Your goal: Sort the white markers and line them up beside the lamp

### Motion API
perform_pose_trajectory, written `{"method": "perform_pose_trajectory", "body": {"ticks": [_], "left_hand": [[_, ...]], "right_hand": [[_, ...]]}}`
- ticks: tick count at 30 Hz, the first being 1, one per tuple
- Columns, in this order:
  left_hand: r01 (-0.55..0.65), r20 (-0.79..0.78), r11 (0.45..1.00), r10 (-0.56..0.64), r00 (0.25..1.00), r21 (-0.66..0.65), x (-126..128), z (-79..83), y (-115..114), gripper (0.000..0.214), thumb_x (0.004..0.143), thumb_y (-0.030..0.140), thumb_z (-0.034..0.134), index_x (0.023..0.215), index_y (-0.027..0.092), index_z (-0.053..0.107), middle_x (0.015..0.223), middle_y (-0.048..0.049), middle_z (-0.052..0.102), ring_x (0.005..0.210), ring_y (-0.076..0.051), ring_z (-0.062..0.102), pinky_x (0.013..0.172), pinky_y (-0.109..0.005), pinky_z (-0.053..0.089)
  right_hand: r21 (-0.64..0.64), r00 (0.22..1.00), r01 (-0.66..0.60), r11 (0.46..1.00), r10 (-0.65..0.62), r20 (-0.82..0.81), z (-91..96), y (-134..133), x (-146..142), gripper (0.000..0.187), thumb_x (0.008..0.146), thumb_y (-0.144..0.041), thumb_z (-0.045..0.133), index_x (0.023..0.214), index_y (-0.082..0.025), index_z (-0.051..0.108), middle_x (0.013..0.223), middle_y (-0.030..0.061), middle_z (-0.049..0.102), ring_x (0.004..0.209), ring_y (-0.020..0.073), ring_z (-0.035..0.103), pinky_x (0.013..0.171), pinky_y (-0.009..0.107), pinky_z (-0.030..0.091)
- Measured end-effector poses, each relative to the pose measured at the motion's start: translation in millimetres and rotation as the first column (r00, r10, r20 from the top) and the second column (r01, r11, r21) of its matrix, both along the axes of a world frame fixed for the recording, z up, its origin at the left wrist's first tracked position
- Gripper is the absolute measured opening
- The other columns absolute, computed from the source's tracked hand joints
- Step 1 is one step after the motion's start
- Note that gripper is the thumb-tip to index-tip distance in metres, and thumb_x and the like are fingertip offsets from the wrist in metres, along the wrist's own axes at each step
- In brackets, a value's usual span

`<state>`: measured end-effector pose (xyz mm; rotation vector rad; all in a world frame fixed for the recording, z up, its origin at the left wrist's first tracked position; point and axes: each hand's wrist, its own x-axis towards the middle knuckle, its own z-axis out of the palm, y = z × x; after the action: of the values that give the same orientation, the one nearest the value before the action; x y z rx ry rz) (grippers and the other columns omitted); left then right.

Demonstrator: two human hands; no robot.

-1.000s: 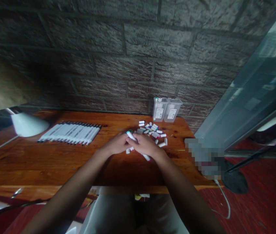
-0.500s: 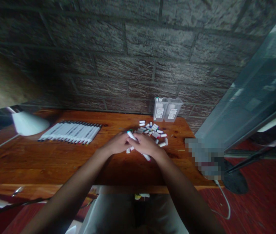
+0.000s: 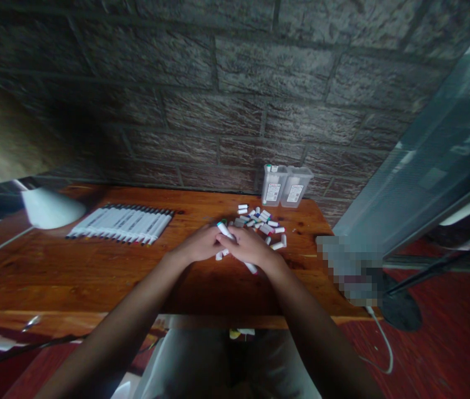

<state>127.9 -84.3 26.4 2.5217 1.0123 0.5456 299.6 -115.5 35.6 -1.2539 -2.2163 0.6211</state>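
My right hand (image 3: 249,245) is closed around a white marker (image 3: 250,267), which slants across between my two hands. Teal shows at the marker's upper end and pinkish red at its lower end. Against it from the other side rests my left hand (image 3: 202,245), its fingers curled in and partly hidden, so what they grip is unclear. Small white pieces (image 3: 221,254) show just below the hands. To the right and behind lies a scattered pile of short white marker caps (image 3: 266,228) with coloured ends.
On the left, a row of white markers (image 3: 121,224) lies side by side, close to a lamp's white base (image 3: 52,209). Two clear plastic boxes (image 3: 295,191) with labels stand by the brick wall; the left one holds a few pieces. A blurred-out object (image 3: 347,269) sits at the table's right edge.
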Motion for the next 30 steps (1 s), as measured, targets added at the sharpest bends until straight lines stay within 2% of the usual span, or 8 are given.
{"method": "perform_pose_trajectory", "body": {"ticks": [8,14,18,21,25,28,30], "left_hand": [[0.022,-0.008,1.000,-0.022,1.000,-0.005,-1,-2.7,2,0.014,0.080,0.018,0.056,0.088,0.018,0.068,0.089,-0.0034,0.070,0.081,-0.018,0.062,0.073,-0.024,0.045],[0.014,-0.026,1.000,-0.015,1.000,-0.015,0,-1.4,1,0.012,0.080,0.017,0.055,0.083,0.018,0.067,0.085,-0.0035,0.070,0.077,-0.017,0.062,0.071,-0.024,0.044],[-0.004,-0.013,1.000,0.003,1.000,-0.018,0,-1.5,2,0.014,0.078,0.015,0.056,0.084,0.018,0.067,0.082,-0.0025,0.069,0.075,-0.016,0.062,0.069,-0.023,0.044],[-0.031,0.041,0.999,0.031,0.999,-0.006,1,-0.6,2,0.012,0.077,0.014,0.055,0.078,0.017,0.066,0.076,-0.0017,0.067,0.071,-0.015,0.061,0.067,-0.022,0.043],[-0.085,0.202,0.996,0.082,0.976,0.009,5,4.7,-1,0.012,0.082,0.018,0.052,0.076,0.015,0.062,0.067,0.0015,0.061,0.063,-0.011,0.054,0.062,-0.020,0.040],[-0.123,0.293,0.992,0.117,0.949,0.002,8,8.4,-3,0.019,0.086,0.025,0.051,0.074,0.014,0.061,0.061,0.0033,0.055,0.057,-0.009,0.048,0.058,-0.019,0.037],[-0.133,0.331,0.991,0.132,0.934,-0.021,9,9.8,-4,0.022,0.089,0.030,0.051,0.081,0.014,0.063,0.060,0.0036,0.055,0.056,-0.009,0.048,0.056,-0.019,0.036]], "right_hand": [[0.000,1.000,-0.018,1.000,0.018,-0.012,0.2,-2,0,0.026,0.094,-0.039,0.050,0.099,-0.019,0.067,0.092,0.0056,0.070,0.084,0.0172,0.063,0.072,0.025,0.040],[-0.022,0.998,-0.033,0.999,0.032,-0.060,-3.5,2,1,0.024,0.093,-0.037,0.053,0.098,-0.019,0.067,0.090,0.0042,0.070,0.081,0.0154,0.062,0.070,0.024,0.040],[0.044,0.997,-0.025,0.999,0.029,-0.078,-5.3,4,0,0.022,0.092,-0.036,0.054,0.092,-0.019,0.067,0.087,0.0036,0.069,0.078,0.0147,0.061,0.069,0.023,0.039],[0.096,0.995,0.010,0.995,0.000,-0.100,-4.7,4,0,0.022,0.091,-0.036,0.054,0.083,-0.019,0.065,0.077,0.0011,0.066,0.070,0.0130,0.058,0.065,0.023,0.036],[0.106,0.965,0.091,0.990,-0.061,-0.255,-3.6,7,0,0.025,0.090,-0.039,0.052,0.079,-0.018,0.063,0.071,-0.0012,0.063,0.065,0.0120,0.055,0.062,0.022,0.036],[0.063,0.899,0.203,0.977,-0.161,-0.408,-2.4,9,0,0.035,0.091,-0.046,0.049,0.073,-0.019,0.060,0.063,-0.0028,0.058,0.060,0.0118,0.052,0.058,0.022,0.036],[-0.006,0.839,0.262,0.965,-0.231,-0.492,-0.8,10,0,0.043,0.091,-0.053,0.045,0.067,-0.019,0.057,0.056,-0.0035,0.054,0.055,0.0119,0.052,0.057,0.023,0.037]]}}
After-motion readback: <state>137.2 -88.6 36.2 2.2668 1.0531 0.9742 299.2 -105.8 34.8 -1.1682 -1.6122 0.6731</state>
